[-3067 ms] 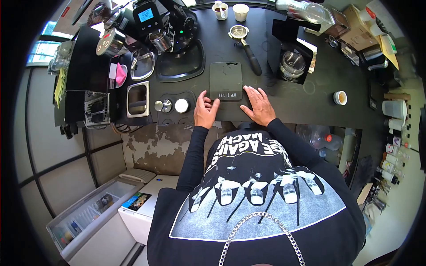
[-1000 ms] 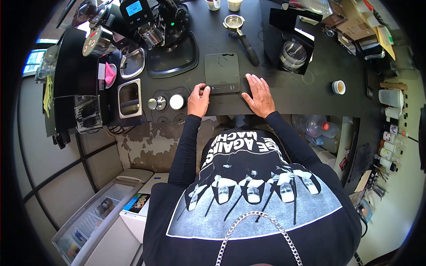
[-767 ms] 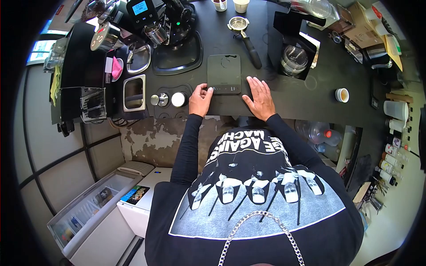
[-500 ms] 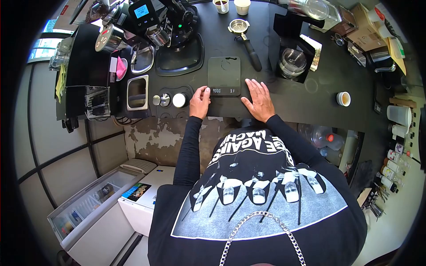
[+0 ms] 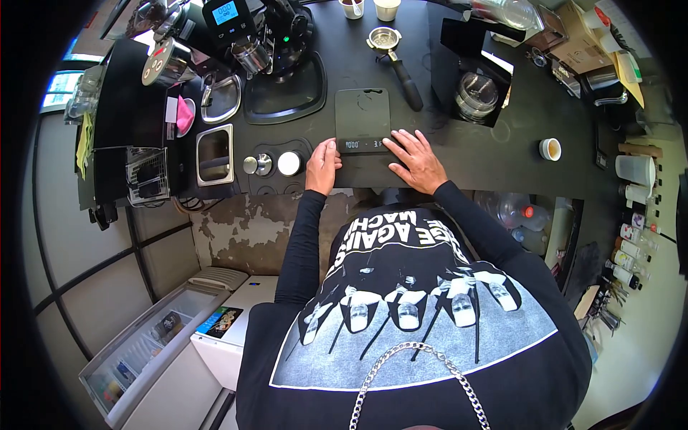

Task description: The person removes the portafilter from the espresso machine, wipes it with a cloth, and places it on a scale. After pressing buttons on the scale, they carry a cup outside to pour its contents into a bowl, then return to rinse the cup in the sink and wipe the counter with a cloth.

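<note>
A flat black kitchen scale lies on the dark counter with its display lit along the near edge. My left hand is closed, its fingers curled together at the scale's near left corner; whether anything is inside them is hidden. My right hand lies open and palm down, fingertips over the display's right end. Beyond the scale's right side lies a portafilter with a black handle. To the left of my left hand are a silver tamper and a round white-topped tool.
A coffee grinder with a lit screen stands at the back left, beside a black tray. Metal pan sits at left. Glass bowls and a small paper cup are to the right. Two cups stand at the back.
My right hand has shifted left, and its fingertips now reach onto the scale's near right corner. My left hand stays at the left corner. The view has moved slightly.
</note>
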Demonstrator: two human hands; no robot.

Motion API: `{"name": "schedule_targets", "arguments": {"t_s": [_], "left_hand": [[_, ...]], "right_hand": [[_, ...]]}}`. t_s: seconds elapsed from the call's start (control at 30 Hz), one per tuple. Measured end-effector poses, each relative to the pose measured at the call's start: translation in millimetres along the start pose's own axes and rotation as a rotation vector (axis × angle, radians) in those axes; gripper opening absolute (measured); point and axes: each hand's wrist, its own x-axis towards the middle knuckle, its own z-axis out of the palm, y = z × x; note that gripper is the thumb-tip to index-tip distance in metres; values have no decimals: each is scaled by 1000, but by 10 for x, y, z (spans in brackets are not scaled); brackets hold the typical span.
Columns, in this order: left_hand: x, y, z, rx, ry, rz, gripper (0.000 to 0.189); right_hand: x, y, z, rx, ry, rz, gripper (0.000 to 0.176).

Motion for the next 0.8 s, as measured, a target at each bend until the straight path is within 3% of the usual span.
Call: {"name": "schedule_targets", "arguments": {"t_s": [0.2, 0.37, 0.8], "left_hand": [[6, -13, -49, 1, -64, 49, 50], [4, -39, -72, -6, -77, 85, 55], [-45, 10, -95, 46, -63, 103, 59]], "right_hand": [[16, -46, -18, 4, 51, -17, 54], [-8, -33, 31, 95, 75, 51, 81], [8, -70, 31, 11, 58, 28, 77]]}}
